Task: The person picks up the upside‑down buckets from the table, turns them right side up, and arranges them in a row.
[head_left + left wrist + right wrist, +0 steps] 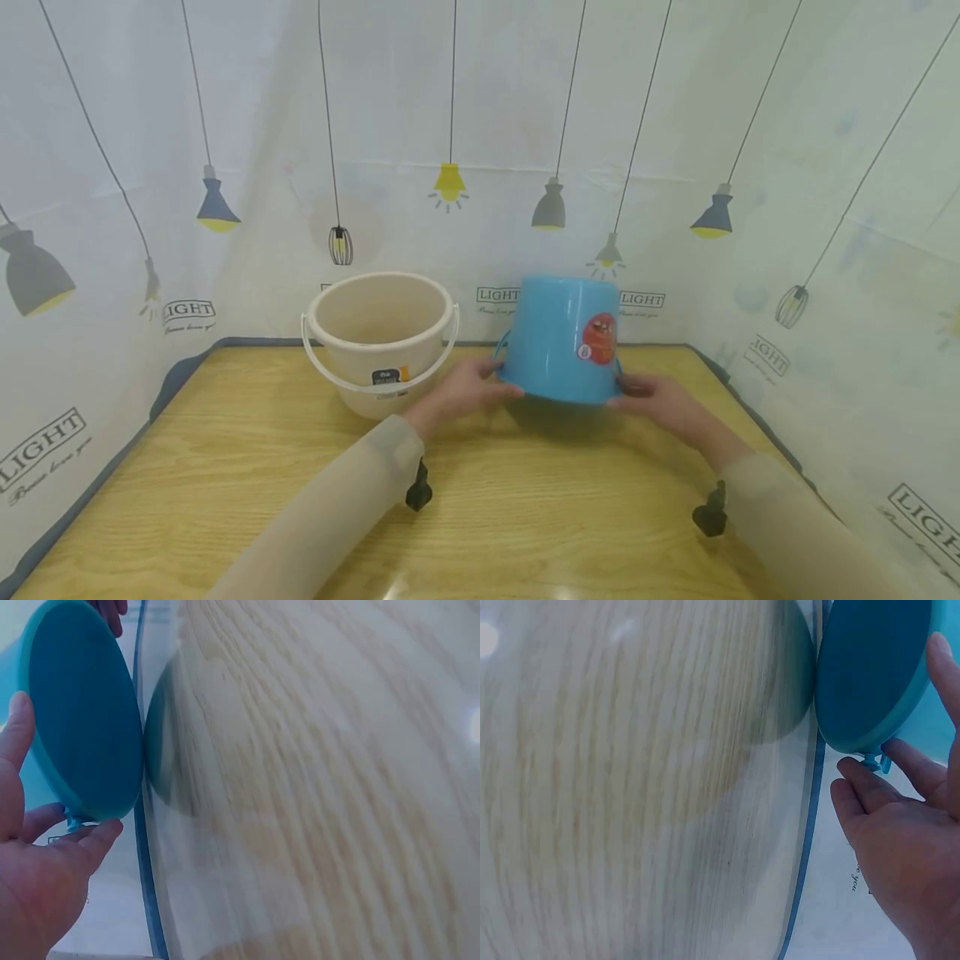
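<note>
A blue bucket (558, 337) with a red label is upside down, its rim tilted up toward me over the table. My left hand (468, 389) grips the rim on the left, thumb on the near side. On the opposite side, my right hand (663, 406) holds the rim near a handle joint. Both wrist views look into the dark open mouth (82, 712) of the bucket, with its reflection on the tabletop below. In the right wrist view, the fingers lie around a small handle peg (874, 763). Left of it stands an upright cream bucket (382, 367), its white handle lowered in front.
The wood-grain table (487, 517) has a dark blue edge. Behind and on both sides hangs a pale sheet (390, 100) printed with lamps and the word LIGHT. My left forearm passes close in front of the cream bucket.
</note>
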Demonstrator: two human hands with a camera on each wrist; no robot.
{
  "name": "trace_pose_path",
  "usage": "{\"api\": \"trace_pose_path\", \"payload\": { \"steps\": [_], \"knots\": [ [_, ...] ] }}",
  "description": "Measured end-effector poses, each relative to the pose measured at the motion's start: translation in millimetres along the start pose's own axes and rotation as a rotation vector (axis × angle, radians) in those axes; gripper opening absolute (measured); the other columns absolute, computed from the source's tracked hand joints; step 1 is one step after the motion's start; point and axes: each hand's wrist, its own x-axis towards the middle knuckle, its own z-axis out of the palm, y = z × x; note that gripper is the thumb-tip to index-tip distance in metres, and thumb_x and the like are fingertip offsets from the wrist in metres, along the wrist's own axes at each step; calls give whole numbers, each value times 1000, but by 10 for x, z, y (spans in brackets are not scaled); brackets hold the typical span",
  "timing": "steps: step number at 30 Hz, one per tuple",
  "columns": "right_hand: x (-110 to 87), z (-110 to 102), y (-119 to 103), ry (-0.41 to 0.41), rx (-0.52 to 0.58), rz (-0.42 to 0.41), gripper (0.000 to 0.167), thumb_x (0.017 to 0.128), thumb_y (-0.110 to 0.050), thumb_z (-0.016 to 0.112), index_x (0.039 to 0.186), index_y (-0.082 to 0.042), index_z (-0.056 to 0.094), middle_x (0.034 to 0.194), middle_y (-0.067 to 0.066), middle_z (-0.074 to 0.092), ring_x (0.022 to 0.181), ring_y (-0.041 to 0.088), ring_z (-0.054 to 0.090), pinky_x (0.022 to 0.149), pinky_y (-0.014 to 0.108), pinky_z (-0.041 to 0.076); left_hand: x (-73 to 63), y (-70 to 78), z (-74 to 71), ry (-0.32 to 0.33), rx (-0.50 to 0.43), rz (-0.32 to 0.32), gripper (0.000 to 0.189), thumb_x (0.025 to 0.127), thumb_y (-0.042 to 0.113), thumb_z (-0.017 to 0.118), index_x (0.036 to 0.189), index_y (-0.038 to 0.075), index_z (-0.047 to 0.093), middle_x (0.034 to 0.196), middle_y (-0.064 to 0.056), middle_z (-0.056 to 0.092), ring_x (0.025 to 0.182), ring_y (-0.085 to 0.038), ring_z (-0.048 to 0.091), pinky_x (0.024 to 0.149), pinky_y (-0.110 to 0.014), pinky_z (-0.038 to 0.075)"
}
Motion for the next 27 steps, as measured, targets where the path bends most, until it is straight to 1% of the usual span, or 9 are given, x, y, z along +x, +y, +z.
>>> {"api": "trace_pose_path", "payload": {
  "steps": [1,4,5,8,13,16,18,23,27],
  "knots": [
    [-12,1,-9,0,8,-5,92,100,-57,75,166,-1,43,172,23,44,158,49,43,129,68,37,-4,6,3,-1,-23,11,93,95,45,86,170,12,41,169,-16,51,130,-43,70,125,-55,49],
    [-41,2,-38,5,34,-1,88,102,-56,74,165,-1,45,171,24,45,158,50,43,129,68,38,-2,24,8,16,-71,48,88,96,41,86,168,11,45,170,-14,50,138,-41,67,123,-52,52],
    [-47,2,-47,6,40,3,87,103,-55,73,165,-1,45,171,24,45,158,50,43,128,69,38,1,30,10,26,-82,54,87,96,41,86,167,10,46,170,-13,51,143,-39,63,123,-52,52],
    [-64,9,-75,18,54,24,87,102,-59,72,164,-4,47,171,24,46,158,50,42,128,70,38,3,41,15,61,-80,38,88,95,46,87,165,9,49,169,-12,52,153,-34,55,125,-51,49],
    [-77,46,-110,65,83,50,79,102,-63,69,156,-6,55,162,23,54,151,46,50,124,69,44,11,40,19,100,-61,0,94,93,56,85,165,7,48,169,-16,51,156,-36,51,128,-51,46],
    [-71,78,-111,97,103,50,71,104,-62,68,148,-6,61,155,21,60,146,43,55,122,67,47,11,45,21,115,-56,5,93,95,58,82,164,7,49,170,-15,50,158,-36,48,130,-52,44],
    [-69,96,-108,111,116,46,69,105,-61,67,146,-6,62,154,21,61,145,42,55,121,66,47,2,58,22,124,-47,8,91,96,59,81,164,7,49,172,-13,48,160,-37,46,131,-53,42],
    [-73,96,-92,136,135,61,74,105,-66,64,152,-9,57,157,19,59,148,41,53,124,68,43,-27,101,29,146,-20,12,85,100,58,76,166,11,48,173,-10,47,160,-36,45,131,-56,41],
    [-81,66,-101,164,149,70,78,103,-70,63,155,-12,55,158,18,59,149,41,52,124,69,42,-39,133,47,178,-51,26,76,105,54,71,164,12,51,170,-9,51,157,-35,51,129,-55,45]
  ]
}}
